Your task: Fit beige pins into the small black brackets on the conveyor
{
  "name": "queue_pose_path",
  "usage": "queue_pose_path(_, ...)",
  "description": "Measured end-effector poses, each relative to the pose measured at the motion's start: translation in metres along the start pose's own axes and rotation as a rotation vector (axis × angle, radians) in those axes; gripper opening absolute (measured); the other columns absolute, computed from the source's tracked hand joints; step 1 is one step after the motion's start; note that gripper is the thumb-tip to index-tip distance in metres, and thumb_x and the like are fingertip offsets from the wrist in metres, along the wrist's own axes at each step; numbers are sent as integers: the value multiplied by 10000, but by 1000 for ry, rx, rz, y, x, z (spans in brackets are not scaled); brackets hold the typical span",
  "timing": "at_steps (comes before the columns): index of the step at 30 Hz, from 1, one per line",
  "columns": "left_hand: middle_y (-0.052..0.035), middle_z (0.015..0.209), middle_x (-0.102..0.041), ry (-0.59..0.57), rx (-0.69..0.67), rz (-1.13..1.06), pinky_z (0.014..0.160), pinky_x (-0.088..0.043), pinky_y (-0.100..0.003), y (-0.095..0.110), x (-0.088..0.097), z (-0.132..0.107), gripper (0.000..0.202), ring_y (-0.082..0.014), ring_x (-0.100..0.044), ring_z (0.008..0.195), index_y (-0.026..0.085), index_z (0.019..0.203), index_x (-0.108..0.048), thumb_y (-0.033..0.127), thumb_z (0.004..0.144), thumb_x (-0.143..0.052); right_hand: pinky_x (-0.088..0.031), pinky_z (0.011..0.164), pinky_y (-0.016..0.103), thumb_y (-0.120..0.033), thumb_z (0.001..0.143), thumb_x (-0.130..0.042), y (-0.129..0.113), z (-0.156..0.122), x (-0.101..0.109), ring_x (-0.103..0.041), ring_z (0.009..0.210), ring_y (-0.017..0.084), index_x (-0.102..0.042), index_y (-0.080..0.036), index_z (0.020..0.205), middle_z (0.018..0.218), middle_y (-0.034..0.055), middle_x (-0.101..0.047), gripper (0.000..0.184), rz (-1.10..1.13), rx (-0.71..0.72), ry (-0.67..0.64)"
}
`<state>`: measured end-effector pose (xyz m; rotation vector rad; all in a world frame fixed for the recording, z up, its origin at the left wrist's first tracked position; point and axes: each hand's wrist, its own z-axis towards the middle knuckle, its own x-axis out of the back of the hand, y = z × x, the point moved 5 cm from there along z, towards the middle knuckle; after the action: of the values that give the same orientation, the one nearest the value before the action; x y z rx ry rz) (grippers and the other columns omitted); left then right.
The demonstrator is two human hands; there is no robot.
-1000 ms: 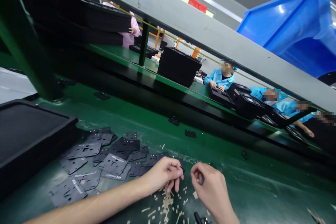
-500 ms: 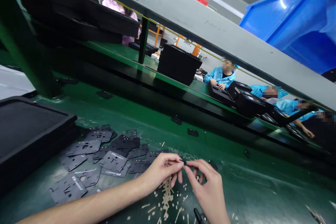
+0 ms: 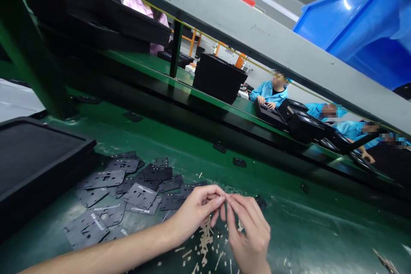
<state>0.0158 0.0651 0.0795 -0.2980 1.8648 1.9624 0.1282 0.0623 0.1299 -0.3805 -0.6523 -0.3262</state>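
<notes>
Fingers (image 3: 218,200) of the left hand (image 3: 197,216) and right hand (image 3: 248,232) are together at the tips, anything between them hidden, above pale scraps (image 3: 205,239) on the green surface (image 3: 308,227), just beside black perforated sheets (image 3: 140,196).

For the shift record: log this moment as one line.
left hand | right hand | fingertips touching | below: beige scraps | beside: black die-cut sheets

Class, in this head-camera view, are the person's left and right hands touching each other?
Touching: the head view shows the left hand and the right hand meeting at their fingertips.
</notes>
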Motion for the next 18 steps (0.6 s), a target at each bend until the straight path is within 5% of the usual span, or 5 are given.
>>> queue_pose_path(11, -25, 614, -633, 82, -8, 118, 375, -346, -169, -2, 8, 1, 284, -63, -495, 360, 101, 687, -605, 345, 825, -561, -534, 598, 312, -13, 762, -615, -6, 6, 5, -632, 721, 184, -661, -155, 917, 816, 104, -694, 214, -54, 110, 68)
queue_pose_path(18, 3, 592, -589, 85, -106, 421, 470, -401, -191, 11, 4, -6, 264, -69, -479, 407, 110, 745, -630, 241, 886, -449, -529, 597, 332, 0, 749, -638, -7, 5, 3, -618, 727, 203, -639, -119, 937, 813, 129, -696, 222, -111, 143, 30)
